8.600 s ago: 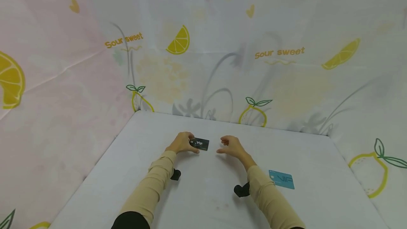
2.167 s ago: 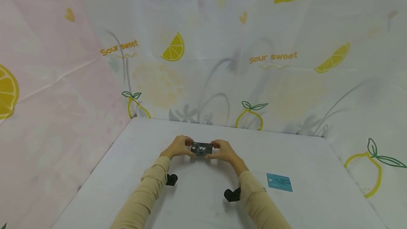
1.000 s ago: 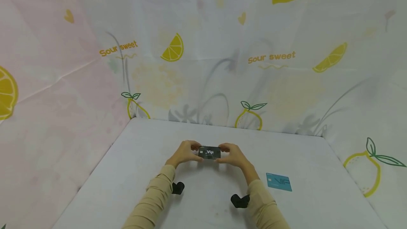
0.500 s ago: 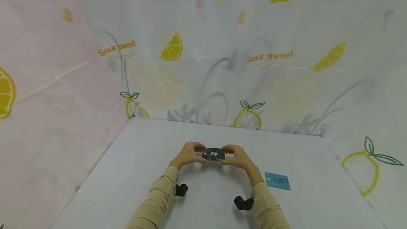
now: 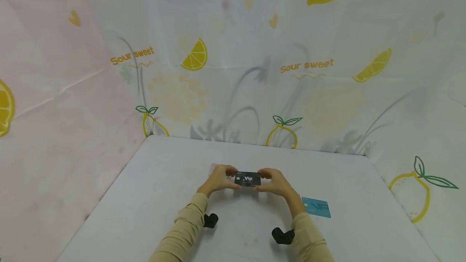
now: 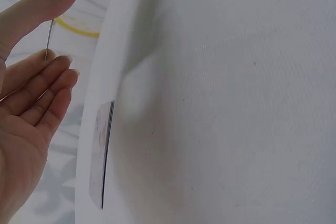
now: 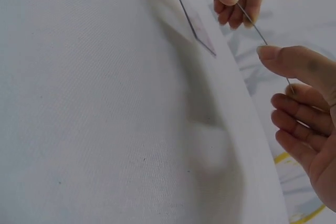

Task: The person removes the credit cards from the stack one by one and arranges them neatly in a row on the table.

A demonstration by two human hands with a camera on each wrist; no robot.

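Observation:
Between both hands a black card point(image 5: 247, 179) printed "Vip" is held up with its face toward the head camera. My left hand point(image 5: 219, 178) pinches its left end between thumb and fingers. The right end is gripped the same way by my right hand point(image 5: 275, 182). Both wrist views show the card edge-on as a thin line point(image 7: 254, 23), apart from the table. Behind my left hand a pale pinkish card point(image 5: 212, 168) lies flat, partly hidden in the head view; the left wrist view shows this pale card point(image 6: 100, 156) more fully.
A blue card point(image 5: 316, 207) marked "VIP" lies on the white table point(image 5: 145, 197), just right of my right forearm. Lemon-print cloth point(image 5: 233, 51) stands behind and at the sides. Black wrist mounts point(image 5: 283, 236) jut inward beneath the forearms.
Earliest, only my left hand held the black card; then my right hand took its other end. Both hands have since shifted right and nearer, uncovering part of the pale card.

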